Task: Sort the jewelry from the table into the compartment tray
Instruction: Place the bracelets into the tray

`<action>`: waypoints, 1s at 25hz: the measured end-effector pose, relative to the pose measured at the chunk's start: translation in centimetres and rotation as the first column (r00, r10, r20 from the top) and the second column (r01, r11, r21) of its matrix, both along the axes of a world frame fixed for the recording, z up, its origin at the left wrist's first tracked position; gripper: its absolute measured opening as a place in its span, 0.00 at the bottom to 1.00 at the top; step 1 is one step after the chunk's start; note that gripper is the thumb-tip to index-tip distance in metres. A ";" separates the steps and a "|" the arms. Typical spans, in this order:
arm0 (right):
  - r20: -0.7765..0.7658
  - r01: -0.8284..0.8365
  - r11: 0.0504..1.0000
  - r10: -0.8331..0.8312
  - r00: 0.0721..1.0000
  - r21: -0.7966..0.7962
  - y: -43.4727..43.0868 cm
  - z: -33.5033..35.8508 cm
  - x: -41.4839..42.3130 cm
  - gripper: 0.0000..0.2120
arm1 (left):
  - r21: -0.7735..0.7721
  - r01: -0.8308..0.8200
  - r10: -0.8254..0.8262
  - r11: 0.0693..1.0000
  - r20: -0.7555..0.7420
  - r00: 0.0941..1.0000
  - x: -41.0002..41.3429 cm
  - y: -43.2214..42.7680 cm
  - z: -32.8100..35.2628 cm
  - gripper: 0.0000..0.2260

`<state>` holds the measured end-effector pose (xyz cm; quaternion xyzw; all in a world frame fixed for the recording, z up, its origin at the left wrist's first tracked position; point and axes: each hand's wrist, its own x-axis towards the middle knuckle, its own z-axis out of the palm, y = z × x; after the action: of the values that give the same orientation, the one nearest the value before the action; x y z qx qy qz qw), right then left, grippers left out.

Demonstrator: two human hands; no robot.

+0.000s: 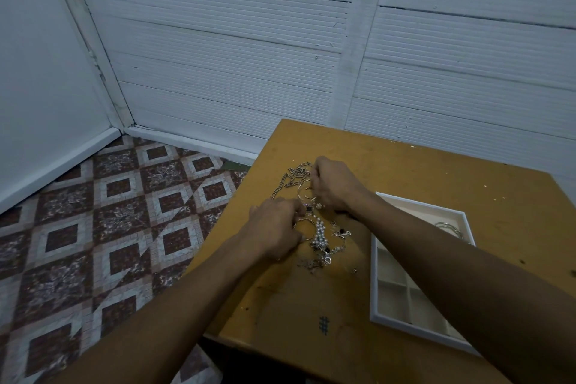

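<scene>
A tangled heap of jewelry lies on the brown table [436, 165]: a silver link chain [290, 179] at the far side, thin bangles [304, 193], a pearl cluster [319, 232] and small dark-stoned pieces nearer me. My left hand [274, 227] sits on the heap's left edge, fingers curled and pinching at a thin bangle. Over the heap's far right, my right hand [335, 185] has its fingers curled down into the chain and bangles. The white compartment tray [375, 277] stands to the right; thin silver bangles [448, 227] lie in its far compartment.
The table's left edge drops to a patterned tile floor [109, 212]. A white ribbed wall [249, 56] runs behind the table. My right forearm crosses over the tray's near compartments. A blue hash mark [324, 323] is drawn on the tabletop near me.
</scene>
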<state>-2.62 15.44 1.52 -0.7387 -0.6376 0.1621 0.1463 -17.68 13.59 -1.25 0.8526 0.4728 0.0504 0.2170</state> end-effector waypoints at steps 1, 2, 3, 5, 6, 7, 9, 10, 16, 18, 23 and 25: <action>-0.011 0.006 1.000 -0.006 1.000 0.003 -0.1 0.1 0.2 0.03 | 0.002 0.007 -0.007 1.000 -0.018 1.000 0.1 0.1 0.0 0.22; -0.017 0.008 1.000 -0.008 1.000 0.011 -0.3 0.2 0.3 0.03 | 0.004 0.015 -0.014 1.000 -0.031 0.999 0.2 0.1 0.0 0.22; -0.024 0.009 1.000 -0.008 1.000 0.025 -0.4 0.3 0.5 0.02 | 0.006 0.019 -0.018 1.000 -0.039 0.999 0.2 0.2 0.0 0.22; -0.045 0.012 0.998 -0.009 0.999 0.057 -0.6 0.5 1.0 0.02 | 0.010 0.016 -0.015 1.000 -0.044 0.999 0.2 0.2 0.0 0.21; -0.057 0.012 0.998 -0.009 0.998 0.065 -0.6 0.6 1.1 0.02 | 0.018 0.011 -0.010 1.000 -0.041 0.999 0.2 0.2 -0.1 0.21; -0.067 0.015 0.997 -0.010 0.998 0.070 -0.7 0.7 1.2 0.03 | 0.033 0.006 -0.004 0.999 -0.035 0.999 0.2 0.1 -0.1 0.20; -0.077 0.024 0.997 -0.018 0.997 0.075 -0.9 0.8 1.5 0.06 | 0.088 0.002 0.000 0.996 -0.016 1.000 0.2 -0.1 -0.1 0.19; -0.077 0.025 0.997 -0.019 0.997 0.078 -1.0 0.8 1.6 0.07 | 0.121 0.004 -0.004 0.993 0.000 1.000 0.2 -0.3 -0.1 0.18; -0.073 0.052 0.992 -0.043 0.996 0.118 -1.7 1.2 2.3 0.09 | 0.233 0.007 -0.046 0.973 0.164 0.985 -0.3 -1.1 0.3 0.06; -0.066 0.055 0.990 -0.047 0.997 0.128 -2.0 1.4 2.5 0.09 | 0.200 0.003 -0.042 0.980 0.194 0.980 -0.4 -1.2 0.7 0.04; -0.075 0.050 0.987 -0.038 0.996 0.155 -3.3 2.1 3.4 0.08 | 0.226 0.010 -0.056 0.974 0.199 0.978 -0.1 -1.2 1.7 0.05; -0.078 0.066 0.983 -0.053 0.996 0.173 -4.0 2.4 4.3 0.08 | 0.231 0.010 -0.060 0.973 0.209 0.976 0.3 -1.2 2.2 0.05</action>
<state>1.66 11.47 3.92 -0.7354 -0.6212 0.1278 0.2388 -17.34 12.39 0.99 0.8696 0.4226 0.1924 0.1679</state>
